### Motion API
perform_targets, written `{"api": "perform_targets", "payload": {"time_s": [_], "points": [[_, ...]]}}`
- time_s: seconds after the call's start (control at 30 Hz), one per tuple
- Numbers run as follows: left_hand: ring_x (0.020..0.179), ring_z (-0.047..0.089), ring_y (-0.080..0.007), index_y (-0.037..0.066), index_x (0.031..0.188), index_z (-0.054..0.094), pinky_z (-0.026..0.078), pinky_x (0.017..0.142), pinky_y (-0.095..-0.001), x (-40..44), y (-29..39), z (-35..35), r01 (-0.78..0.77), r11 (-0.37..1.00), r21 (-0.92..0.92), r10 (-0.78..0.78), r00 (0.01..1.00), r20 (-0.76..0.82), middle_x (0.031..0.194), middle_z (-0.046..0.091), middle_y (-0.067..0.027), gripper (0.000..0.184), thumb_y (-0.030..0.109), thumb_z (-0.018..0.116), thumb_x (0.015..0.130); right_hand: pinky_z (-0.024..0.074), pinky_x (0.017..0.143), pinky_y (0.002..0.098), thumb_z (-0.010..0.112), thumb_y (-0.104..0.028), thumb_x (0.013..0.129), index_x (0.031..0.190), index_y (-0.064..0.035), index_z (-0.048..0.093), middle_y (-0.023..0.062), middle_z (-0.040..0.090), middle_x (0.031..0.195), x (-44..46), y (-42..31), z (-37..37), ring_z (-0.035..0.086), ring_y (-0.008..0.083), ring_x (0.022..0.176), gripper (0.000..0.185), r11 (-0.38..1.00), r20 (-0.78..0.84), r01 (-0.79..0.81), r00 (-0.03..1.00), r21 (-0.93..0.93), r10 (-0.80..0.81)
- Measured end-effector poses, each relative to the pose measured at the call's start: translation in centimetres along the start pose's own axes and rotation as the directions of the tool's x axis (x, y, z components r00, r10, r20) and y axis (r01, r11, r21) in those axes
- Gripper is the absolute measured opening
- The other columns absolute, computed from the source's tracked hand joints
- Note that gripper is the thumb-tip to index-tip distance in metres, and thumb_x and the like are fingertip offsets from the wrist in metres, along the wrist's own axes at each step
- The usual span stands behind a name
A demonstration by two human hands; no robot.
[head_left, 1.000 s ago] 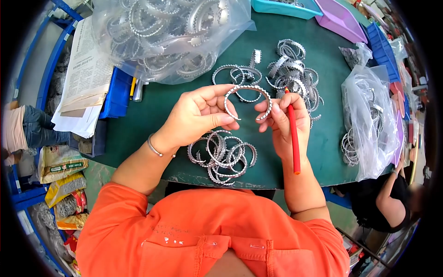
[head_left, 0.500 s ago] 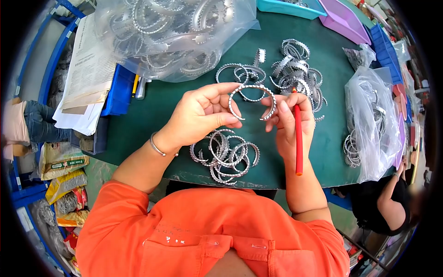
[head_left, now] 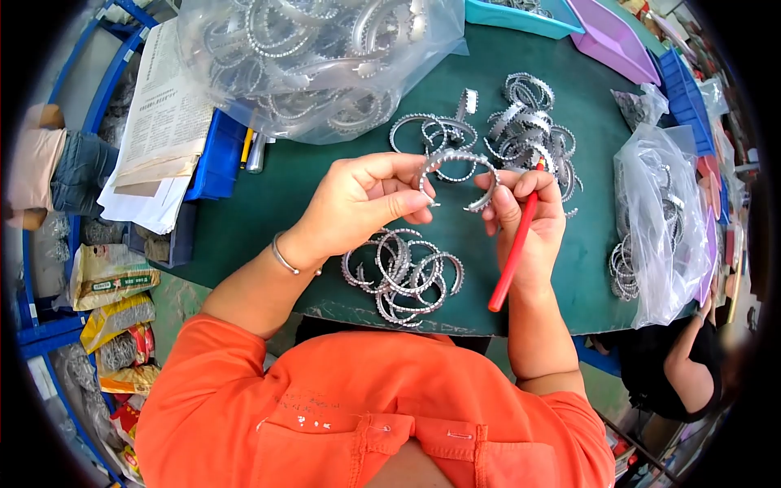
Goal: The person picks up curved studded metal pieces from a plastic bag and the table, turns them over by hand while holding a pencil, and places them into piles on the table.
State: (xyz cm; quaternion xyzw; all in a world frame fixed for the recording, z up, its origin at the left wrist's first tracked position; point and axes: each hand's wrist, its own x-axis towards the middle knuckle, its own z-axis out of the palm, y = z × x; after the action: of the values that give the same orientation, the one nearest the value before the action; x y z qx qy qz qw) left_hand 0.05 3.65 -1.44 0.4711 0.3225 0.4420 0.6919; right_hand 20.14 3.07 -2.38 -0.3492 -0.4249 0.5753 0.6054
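Note:
An open, C-shaped metal ring (head_left: pixel 460 154) with a notched edge is held up above the green table, its gap facing me. My left hand (head_left: pixel 351 199) pinches its left side between thumb and fingers. At the ring's right side, the fingertips of my right hand (head_left: pixel 533 215) grip it too. That hand also holds a slim red pencil-like stick (head_left: pixel 515 259), slanting down to the left. Below the hands lies a loose pile of similar rings (head_left: pixel 404 276). Beyond them are a few more rings (head_left: pixel 431 134) and a denser heap (head_left: pixel 530 122).
A large clear bag (head_left: pixel 317 65) full of rings stands at the back left, by papers (head_left: pixel 159 114) and a blue bin (head_left: pixel 218 159). Another plastic bag (head_left: pixel 663 220) lies right. Turquoise (head_left: pixel 521 20) and purple (head_left: pixel 614 41) trays line the back. A person (head_left: pixel 675 366) sits at right.
The red stick has swung from nearly upright to a leftward slant. The ring has tilted slightly, and the whole view has shifted a little. Both hands keep hold of the ring.

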Motion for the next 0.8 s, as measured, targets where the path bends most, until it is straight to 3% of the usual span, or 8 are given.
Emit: {"api": "perform_targets", "payload": {"time_s": [0.07, 0.3, 0.4, 0.47, 0.57, 0.6, 0.67, 0.8], "points": [[0.078, 0.060, -0.0170, -0.006, 0.105, 0.054, 0.051, 0.071, -0.0272, 0.1, -0.2, -0.1, -0.118, 0.984, 0.134, 0.119, 0.993, 0.006, 0.092, 0.057, -0.0114, 0.025, 0.008, 0.054, 0.084, 0.0424, 0.049, 0.0181, 0.055, 0.003, 0.081, 0.084, -0.0059, 0.041, 0.0159, 0.059, 0.092, -0.1, 0.1, -0.1, 0.054, 0.0096, 0.062, 0.017, 1.000, 0.009, 0.013, 1.000, 0.010, -0.013], [0.079, 0.061, -0.0186, -0.007, 0.097, 0.057, 0.051, 0.069, -0.0277, 0.4, -0.4, -0.3, -0.126, 0.977, 0.172, 0.135, 0.990, -0.040, 0.097, 0.055, -0.0137, 0.027, 0.017, 0.051, 0.088, 0.0457, 0.054, 0.0200, 0.056, 0.004, 0.080, 0.084, -0.0050, 0.040, 0.0179, 0.057, 0.100, -0.1, 0.0, 0.0, 0.057, 0.0124, 0.068, 0.019, 0.996, 0.029, 0.076, 0.997, -0.045, -0.075], [0.083, 0.060, -0.0190, -0.007, 0.098, 0.057, 0.051, 0.072, -0.0277, 0.4, -0.5, -0.4, -0.132, 0.974, 0.185, 0.144, 0.988, -0.054, 0.099, 0.054, -0.0128, 0.024, 0.014, 0.052, 0.087, 0.0479, 0.059, 0.0217, 0.057, 0.004, 0.079, 0.084, -0.0047, 0.040, 0.0189, 0.057, 0.101, -0.2, -0.3, 0.3, 0.058, 0.0138, 0.072, 0.019, 0.992, 0.040, 0.102, 0.994, -0.075, -0.099], [0.089, 0.059, -0.0200, -0.006, 0.101, 0.056, 0.050, 0.075, -0.0280, 0.6, -0.7, -0.5, -0.273, 0.943, 0.190, 0.281, 0.960, -0.011, 0.103, 0.053, -0.0119, 0.021, 0.003, 0.056, 0.082, 0.0488, 0.062, 0.0228, 0.057, 0.004, 0.079, 0.084, -0.0046, 0.040, 0.0195, 0.057, 0.102, -0.2, -0.1, 0.3, 0.058, 0.0147, 0.075, 0.020, 0.989, 0.039, 0.117, 0.993, -0.091, -0.114], [0.093, 0.057, -0.0203, -0.006, 0.104, 0.055, 0.049, 0.079, -0.0282, 0.2, 0.2, 0.7, -0.131, 0.991, -0.007, 0.129, 0.987, -0.096, 0.105, 0.051, -0.0113, 0.030, -0.009, 0.058, 0.074, 0.0507, 0.071, 0.0278, 0.062, 0.005, 0.074, 0.086, -0.0045, 0.039, 0.0214, 0.054, 0.106, 0.0, 0.6, -0.2, 0.059, 0.0201, 0.086, 0.028, 0.940, 0.121, 0.317, 0.945, -0.127, -0.302], [0.093, 0.057, -0.0203, -0.006, 0.104, 0.055, 0.049, 0.079, -0.0282, 0.2, 0.1, 0.7, -0.128, 0.992, -0.008, 0.126, 0.987, -0.099, 0.105, 0.051, -0.0113, 0.030, -0.009, 0.058, 0.074, 0.0507, 0.071, 0.0278, 0.062, 0.005, 0.074, 0.086, -0.0045, 0.039, 0.0214, 0.054, 0.106, -0.1, 0.4, 0.0, 0.059, 0.0201, 0.086, 0.028, 0.941, 0.121, 0.313, 0.947, -0.127, -0.298], [0.092, 0.057, -0.0203, -0.006, 0.104, 0.055, 0.049, 0.080, -0.0281, 0.2, -0.2, 0.6, -0.159, 0.976, 0.148, 0.169, 0.984, -0.061, 0.106, 0.050, -0.0115, 0.036, -0.017, 0.057, 0.070, 0.0514, 0.074, 0.0308, 0.064, 0.007, 0.072, 0.087, -0.0040, 0.038, 0.0230, 0.050, 0.110, -0.3, 0.1, 0.5, 0.060, 0.0237, 0.091, 0.032, 0.885, 0.146, 0.446, 0.892, -0.130, -0.428], [0.093, 0.057, -0.0198, -0.007, 0.097, 0.056, 0.050, 0.079, -0.0283, 0.3, -1.2, 0.0, -0.232, 0.953, 0.194, 0.236, 0.972, 0.000, 0.102, 0.053, -0.0120, 0.030, -0.018, 0.057, 0.070, 0.0521, 0.073, 0.0317, 0.069, 0.005, 0.067, 0.087, -0.0036, 0.038, 0.0246, 0.049, 0.110, -0.5, 0.3, -0.1, 0.060, 0.0260, 0.093, 0.038, 0.865, 0.269, 0.489, 0.853, -0.111, -0.448]]}}
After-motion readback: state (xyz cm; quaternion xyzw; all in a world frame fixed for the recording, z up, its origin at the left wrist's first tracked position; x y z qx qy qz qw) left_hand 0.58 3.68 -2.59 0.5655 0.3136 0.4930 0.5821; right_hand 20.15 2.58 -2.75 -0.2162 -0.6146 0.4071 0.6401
